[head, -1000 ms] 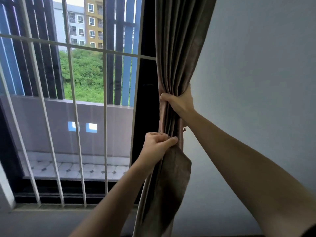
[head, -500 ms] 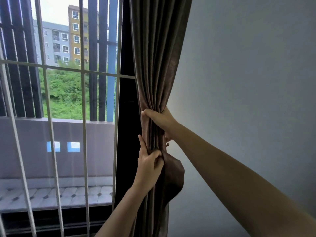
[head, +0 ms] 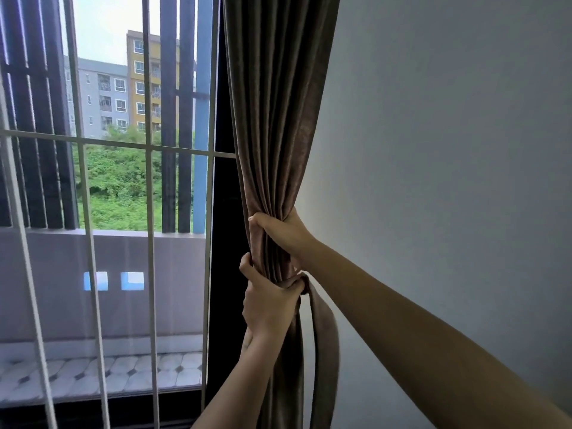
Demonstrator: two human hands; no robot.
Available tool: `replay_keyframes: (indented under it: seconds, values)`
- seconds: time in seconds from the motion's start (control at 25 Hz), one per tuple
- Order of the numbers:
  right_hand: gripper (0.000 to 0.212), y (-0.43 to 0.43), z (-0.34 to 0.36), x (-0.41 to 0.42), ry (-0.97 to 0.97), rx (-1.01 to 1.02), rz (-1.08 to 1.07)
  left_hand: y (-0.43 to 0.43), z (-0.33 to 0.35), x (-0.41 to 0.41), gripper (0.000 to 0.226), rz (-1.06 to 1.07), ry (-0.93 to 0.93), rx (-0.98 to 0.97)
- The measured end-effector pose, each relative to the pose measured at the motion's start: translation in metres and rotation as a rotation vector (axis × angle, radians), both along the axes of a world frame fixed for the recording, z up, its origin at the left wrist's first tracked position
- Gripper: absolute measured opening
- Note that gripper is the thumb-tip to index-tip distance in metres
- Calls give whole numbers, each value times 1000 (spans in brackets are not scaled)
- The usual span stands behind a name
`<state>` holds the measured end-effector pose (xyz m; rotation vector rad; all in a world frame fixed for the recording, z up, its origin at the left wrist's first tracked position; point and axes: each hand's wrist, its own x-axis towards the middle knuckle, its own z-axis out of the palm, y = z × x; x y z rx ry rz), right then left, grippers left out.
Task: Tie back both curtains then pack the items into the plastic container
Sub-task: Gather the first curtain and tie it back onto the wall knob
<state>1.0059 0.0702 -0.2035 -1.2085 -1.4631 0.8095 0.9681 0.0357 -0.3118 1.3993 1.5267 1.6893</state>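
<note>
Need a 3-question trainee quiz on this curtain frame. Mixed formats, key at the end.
1. True or false: the left hand and right hand both grip the curtain.
2. Which hand is higher on the curtain? A) left B) right C) level
3. Fill in: a loose fabric ___ hangs beside the curtain, below the hands.

Key: 1 true; 2 B; 3 strip.
</note>
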Motion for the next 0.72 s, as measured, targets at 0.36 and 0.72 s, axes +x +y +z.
replay_keyframes:
  seconds: [0.36, 0.72]
  values:
    - [88, -24, -14, 76, -482, -200, 278, 5, 2, 11, 72, 198, -6, -15]
    - [26, -8, -69, 92, -1117, 141, 48, 7, -2, 8, 76, 178, 18, -14]
